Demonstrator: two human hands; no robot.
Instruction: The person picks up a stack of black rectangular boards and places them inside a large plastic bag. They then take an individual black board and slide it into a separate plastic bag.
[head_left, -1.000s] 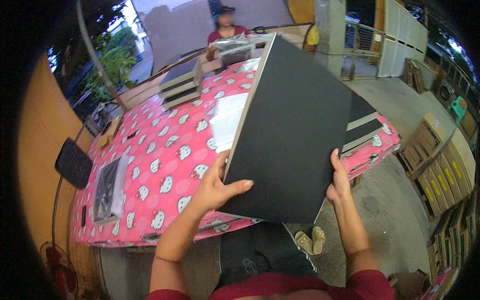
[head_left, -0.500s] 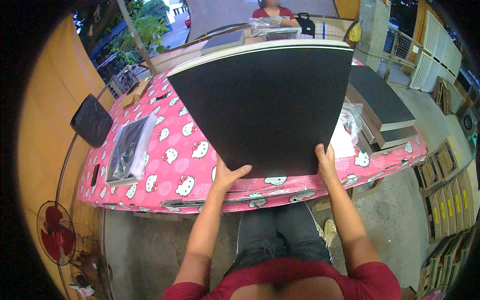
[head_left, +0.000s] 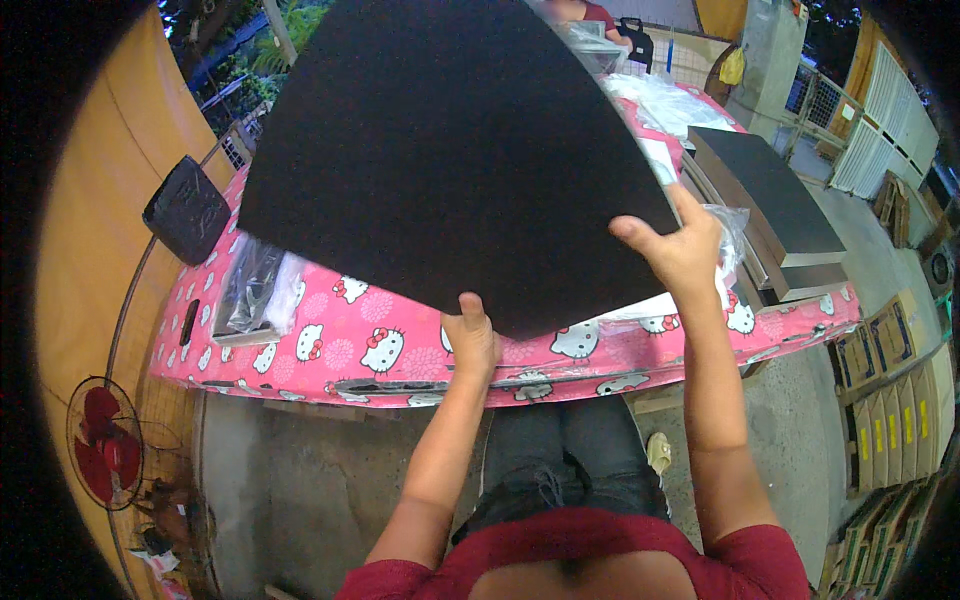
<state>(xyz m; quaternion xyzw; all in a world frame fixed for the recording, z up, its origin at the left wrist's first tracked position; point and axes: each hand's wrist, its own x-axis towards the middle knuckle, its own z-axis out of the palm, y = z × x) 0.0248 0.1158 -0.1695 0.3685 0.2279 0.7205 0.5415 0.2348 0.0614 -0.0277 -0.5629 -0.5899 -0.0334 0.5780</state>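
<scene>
A large black board (head_left: 450,170) is held up over the table, turned so that one corner points down toward me. My left hand (head_left: 472,335) grips its lower left edge near that corner, thumb on the black face and the other fingers hidden behind. At the right edge, higher up, my right hand (head_left: 685,245) holds it with the thumb spread across the face; most of its fingers are out of sight. The board's top runs out of the picture. Beneath it lies a pink cartoon-print tablecloth (head_left: 380,350).
Black-topped panels (head_left: 770,190) are stacked at the table's right. A plastic-wrapped dark frame (head_left: 250,295) lies at the left, near a small dark object (head_left: 189,323). Clear plastic (head_left: 665,105) covers the far side, where a person sits. A red fan (head_left: 110,445) stands lower left.
The board has swung from roughly level to a slant, its upper part going left and its pale top edge leaving view. My right hand has risen along it; my left has shifted slightly right.
</scene>
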